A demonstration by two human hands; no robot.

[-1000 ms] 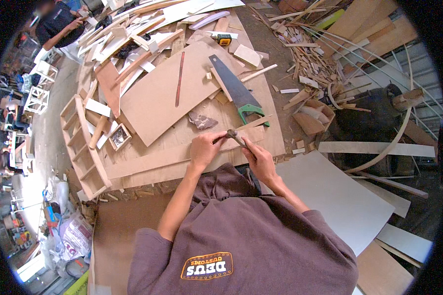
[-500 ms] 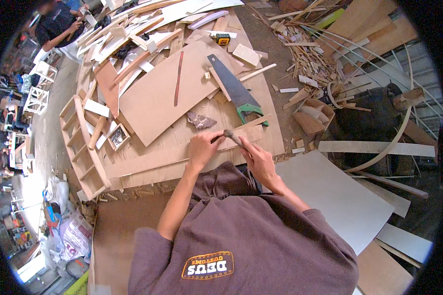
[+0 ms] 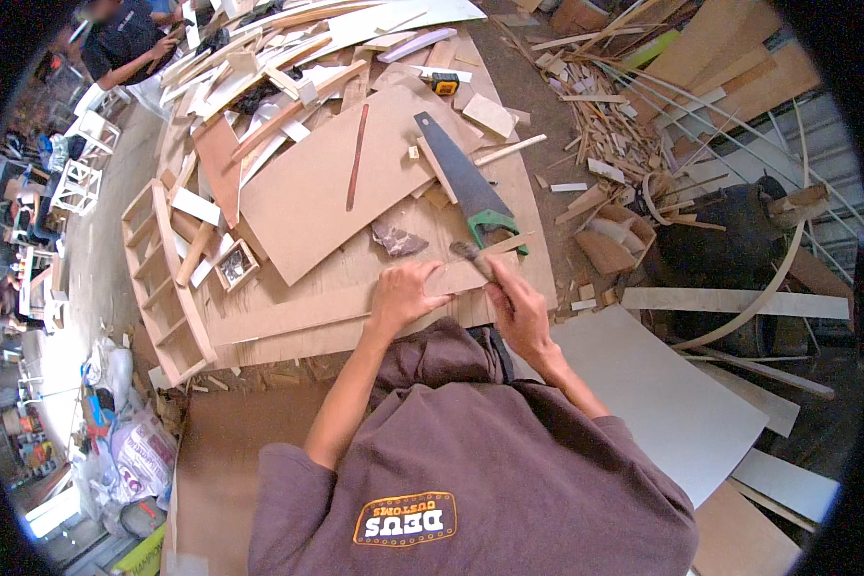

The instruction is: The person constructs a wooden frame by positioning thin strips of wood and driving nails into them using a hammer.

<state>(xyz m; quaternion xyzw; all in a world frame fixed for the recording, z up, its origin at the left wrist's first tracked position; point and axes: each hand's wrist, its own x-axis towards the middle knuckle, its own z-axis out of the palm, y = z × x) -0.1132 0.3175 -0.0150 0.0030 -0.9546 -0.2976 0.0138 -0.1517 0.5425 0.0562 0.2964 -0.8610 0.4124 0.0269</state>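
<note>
My right hand (image 3: 518,300) is closed round the handle of a hammer (image 3: 467,252), whose dark, blurred head points up and left over the near edge of the workbench. To its left, my left hand (image 3: 403,298) lies on a long, flat wooden strip (image 3: 302,315), thumb and fingers apart; any small thing under the fingertips is too small to make out. Just beyond the hands are a torn piece of dark sandpaper (image 3: 398,240) and a handsaw (image 3: 459,173) with a green handle. A thin wood offcut (image 3: 509,244) lies by that handle.
A large brown panel (image 3: 307,206) covers mid-bench, a red-brown stick (image 3: 357,158) on it. A slatted wooden frame (image 3: 168,288) and a small box (image 3: 233,266) stand left. Offcuts and a tape measure (image 3: 444,84) lie farther back. Another person (image 3: 125,43) works at far left.
The hammer head has moved right and slightly up, away from my left fingers. My left thumb and fingers have spread from a pinch. The whole view has shifted slightly.
</note>
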